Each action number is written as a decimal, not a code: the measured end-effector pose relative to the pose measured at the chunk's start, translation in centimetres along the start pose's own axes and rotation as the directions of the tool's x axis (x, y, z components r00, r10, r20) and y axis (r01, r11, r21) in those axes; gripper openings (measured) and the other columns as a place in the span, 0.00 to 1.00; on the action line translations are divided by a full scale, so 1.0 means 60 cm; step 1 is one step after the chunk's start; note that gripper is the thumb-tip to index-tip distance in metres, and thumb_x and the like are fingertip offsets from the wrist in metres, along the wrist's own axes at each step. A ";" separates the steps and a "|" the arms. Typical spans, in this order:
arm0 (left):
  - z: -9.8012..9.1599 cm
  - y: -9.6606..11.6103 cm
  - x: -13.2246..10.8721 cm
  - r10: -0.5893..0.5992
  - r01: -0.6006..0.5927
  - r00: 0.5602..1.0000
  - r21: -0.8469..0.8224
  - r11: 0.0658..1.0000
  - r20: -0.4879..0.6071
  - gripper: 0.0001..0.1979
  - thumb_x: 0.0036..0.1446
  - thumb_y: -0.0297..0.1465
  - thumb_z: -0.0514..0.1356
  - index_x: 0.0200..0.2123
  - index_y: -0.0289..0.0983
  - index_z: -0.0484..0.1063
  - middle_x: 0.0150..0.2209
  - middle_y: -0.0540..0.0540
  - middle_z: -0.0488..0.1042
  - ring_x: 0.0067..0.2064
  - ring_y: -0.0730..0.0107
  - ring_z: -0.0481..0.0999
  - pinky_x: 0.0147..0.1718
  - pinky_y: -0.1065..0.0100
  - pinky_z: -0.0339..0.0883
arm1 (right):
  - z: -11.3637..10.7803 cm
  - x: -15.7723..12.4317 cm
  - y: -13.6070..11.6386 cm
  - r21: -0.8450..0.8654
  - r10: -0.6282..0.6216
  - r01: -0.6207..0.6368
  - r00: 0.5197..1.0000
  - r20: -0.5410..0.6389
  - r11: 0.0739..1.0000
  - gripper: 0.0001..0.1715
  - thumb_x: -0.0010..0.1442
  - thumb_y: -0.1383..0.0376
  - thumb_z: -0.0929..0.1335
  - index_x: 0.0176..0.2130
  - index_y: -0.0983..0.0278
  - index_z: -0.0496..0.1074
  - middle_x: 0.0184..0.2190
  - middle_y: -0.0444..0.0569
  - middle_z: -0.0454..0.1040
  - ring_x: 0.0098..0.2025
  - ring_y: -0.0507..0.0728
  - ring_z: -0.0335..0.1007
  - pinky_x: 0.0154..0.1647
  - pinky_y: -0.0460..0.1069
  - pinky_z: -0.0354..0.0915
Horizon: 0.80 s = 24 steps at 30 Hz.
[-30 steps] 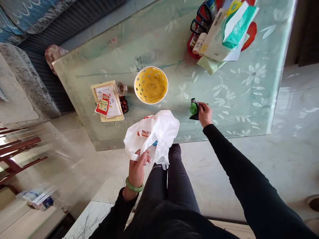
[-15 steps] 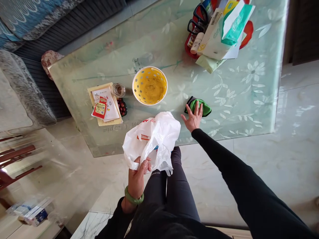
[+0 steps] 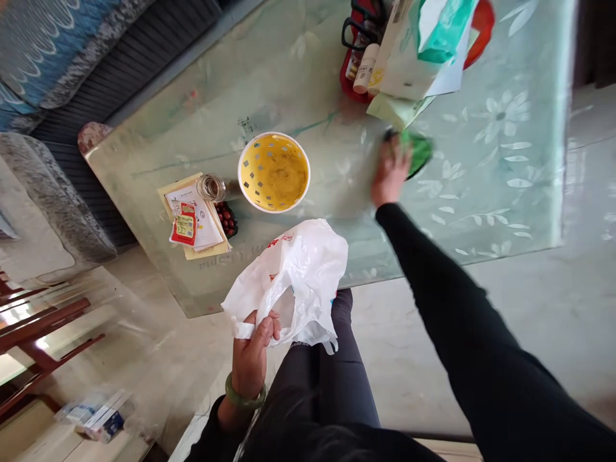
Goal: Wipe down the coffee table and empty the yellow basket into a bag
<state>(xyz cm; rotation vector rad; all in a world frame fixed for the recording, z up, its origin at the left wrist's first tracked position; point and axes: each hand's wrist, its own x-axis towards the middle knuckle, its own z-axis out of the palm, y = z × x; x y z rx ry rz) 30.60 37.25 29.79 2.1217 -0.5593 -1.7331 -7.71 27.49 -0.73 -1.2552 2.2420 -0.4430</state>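
Observation:
My left hand is closed round the handles of a white plastic bag with red print, held up at the table's near edge. My right hand is pressed onto a folded green cloth with a dark edge, flat against the glass tabletop. Motion smears the fingers, which lie close together over the cloth. A yellow bowl with a white rim and a pattern of small grey diamonds stands on the table, left of the cloth; dark specks show at its bottom.
Left of the bowl are a glass jar, papers with a red packet on them, and a dark dish of reddish-brown fruit. Right of centre, a red tray holds black-handled scissors, a white bottle and tissue packs. A sofa borders the far left.
My right hand has pushed the green cloth away from me and slightly right, towards the red tray. My left hand and the bag have shifted slightly left. The view has tilted a little.

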 end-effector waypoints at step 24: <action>-0.028 0.028 0.008 -0.037 0.036 0.999 -0.095 0.995 -0.011 0.17 0.60 0.47 0.71 0.42 0.40 0.80 0.20 0.56 0.62 0.23 0.75 0.64 0.26 0.70 0.58 | 0.025 -0.091 -0.012 0.246 -0.245 0.177 0.927 0.284 0.953 0.37 0.60 0.69 0.61 0.66 0.57 0.74 0.70 0.46 0.69 0.80 0.61 0.47 0.81 0.62 0.48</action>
